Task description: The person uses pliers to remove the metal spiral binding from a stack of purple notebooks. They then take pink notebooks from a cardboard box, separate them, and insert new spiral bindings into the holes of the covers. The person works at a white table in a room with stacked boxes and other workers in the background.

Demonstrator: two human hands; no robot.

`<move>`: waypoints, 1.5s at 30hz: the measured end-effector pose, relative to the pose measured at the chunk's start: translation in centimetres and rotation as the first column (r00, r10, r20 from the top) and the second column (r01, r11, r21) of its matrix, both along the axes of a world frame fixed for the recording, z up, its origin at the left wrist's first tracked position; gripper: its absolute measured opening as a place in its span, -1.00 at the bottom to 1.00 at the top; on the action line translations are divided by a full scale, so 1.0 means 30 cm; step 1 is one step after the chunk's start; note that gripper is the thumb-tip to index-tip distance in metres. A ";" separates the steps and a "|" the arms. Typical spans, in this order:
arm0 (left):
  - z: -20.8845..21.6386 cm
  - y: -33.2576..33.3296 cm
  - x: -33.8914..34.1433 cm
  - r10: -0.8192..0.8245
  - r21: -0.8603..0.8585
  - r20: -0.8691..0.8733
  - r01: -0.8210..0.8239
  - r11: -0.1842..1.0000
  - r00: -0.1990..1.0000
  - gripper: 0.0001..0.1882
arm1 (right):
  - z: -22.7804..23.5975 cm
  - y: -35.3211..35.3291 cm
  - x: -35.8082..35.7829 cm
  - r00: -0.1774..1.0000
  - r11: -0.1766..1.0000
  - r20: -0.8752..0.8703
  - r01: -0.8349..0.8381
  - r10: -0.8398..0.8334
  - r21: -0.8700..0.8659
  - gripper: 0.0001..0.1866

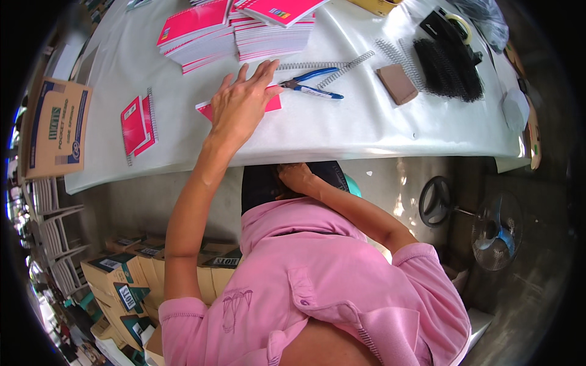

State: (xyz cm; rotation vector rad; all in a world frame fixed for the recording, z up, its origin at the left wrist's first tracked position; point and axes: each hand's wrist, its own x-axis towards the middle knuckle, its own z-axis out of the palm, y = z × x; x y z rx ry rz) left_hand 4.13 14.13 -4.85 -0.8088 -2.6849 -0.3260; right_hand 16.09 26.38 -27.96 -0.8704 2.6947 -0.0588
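My left hand (244,100) lies over a small pink-covered notebook (273,104) near the front of the white-covered table. Its fingers are spread, and parts of the notebook show on both sides of it. Beside the fingertips rests a pair of blue-handled pliers (321,93). Silvery wire spirals (360,60) lie loose just behind the pliers. My right hand (296,177) is down at my lap, below the table edge. Its fingers are mostly hidden, so what they do is unclear.
Tall stacks of pink notebooks (195,27) stand at the back. Two pink notebooks (134,125) with a spiral lie at left, near a carton (58,125). A brown block (397,84) and black spirals (445,70) are at right. A fan (497,232) stands beyond the table.
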 end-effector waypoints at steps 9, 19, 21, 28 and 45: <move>0.021 -0.007 0.016 0.147 -0.061 0.211 -0.137 0.989 0.966 -0.52 | 0.225 0.441 0.117 0.965 0.569 0.248 0.253 -0.089 -0.782 -0.71; 0.053 0.024 0.024 0.216 -0.175 0.262 -0.174 0.969 0.940 -0.50 | 0.138 0.786 0.008 0.750 0.711 -0.244 0.393 -0.615 -0.583 -0.46; 0.054 0.027 0.021 0.211 -0.187 0.249 -0.167 0.968 0.945 -0.51 | 0.106 0.832 -0.014 0.786 0.691 -0.129 0.438 -0.605 -0.575 -0.44; 0.024 0.016 -0.001 -0.018 0.001 0.201 0.018 1.000 0.979 -0.59 | -0.033 0.983 -0.025 0.828 0.711 -0.002 0.480 -0.561 -0.514 -0.66; 0.062 0.041 -0.037 0.051 0.031 0.547 -0.081 0.996 0.836 -0.52 | -0.043 1.354 0.606 0.431 0.412 0.647 0.891 -0.629 -0.193 -0.57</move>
